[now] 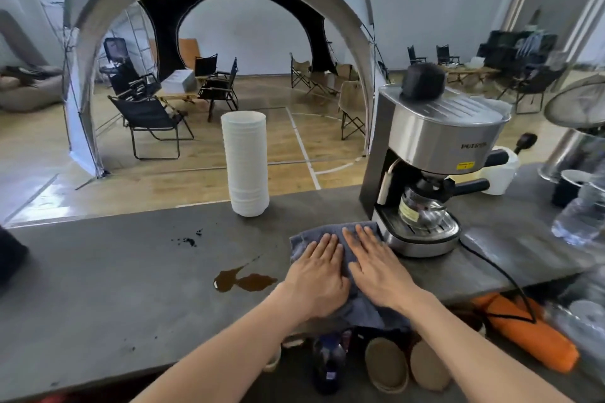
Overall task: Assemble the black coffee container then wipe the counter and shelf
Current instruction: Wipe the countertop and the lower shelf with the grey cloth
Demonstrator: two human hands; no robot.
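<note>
A dark object (9, 258) is cut off at the desk's (98, 288) left edge; a brown spill (244, 281) lies left of the left hand (316, 278) and right hand (376, 271), both flat, fingers spread, on a grey cloth (347, 249) partly hiding beneath them, just beside the coffee machine (425, 167)

Grey counter (98, 288); cloth (314, 235), cups (246, 167), machine (425, 173).
</note>
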